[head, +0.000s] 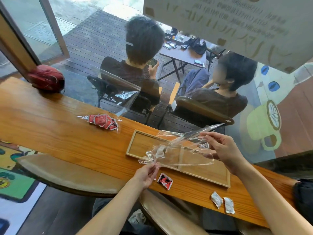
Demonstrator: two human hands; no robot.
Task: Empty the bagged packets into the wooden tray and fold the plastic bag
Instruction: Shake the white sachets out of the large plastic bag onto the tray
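Head view: left hand (147,175) and right hand (223,150) are each pinching an end of the empty plastic bag (177,150), stretching it above the wooden tray (133,138); folding is starting, yet packets (165,180) are lying on the tabletop (50,124), none visibly in the tray

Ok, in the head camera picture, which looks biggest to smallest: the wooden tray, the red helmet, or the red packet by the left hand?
1. Wooden tray
2. Red helmet, though it sits farther from the camera, so its true size is unsure
3. Red packet
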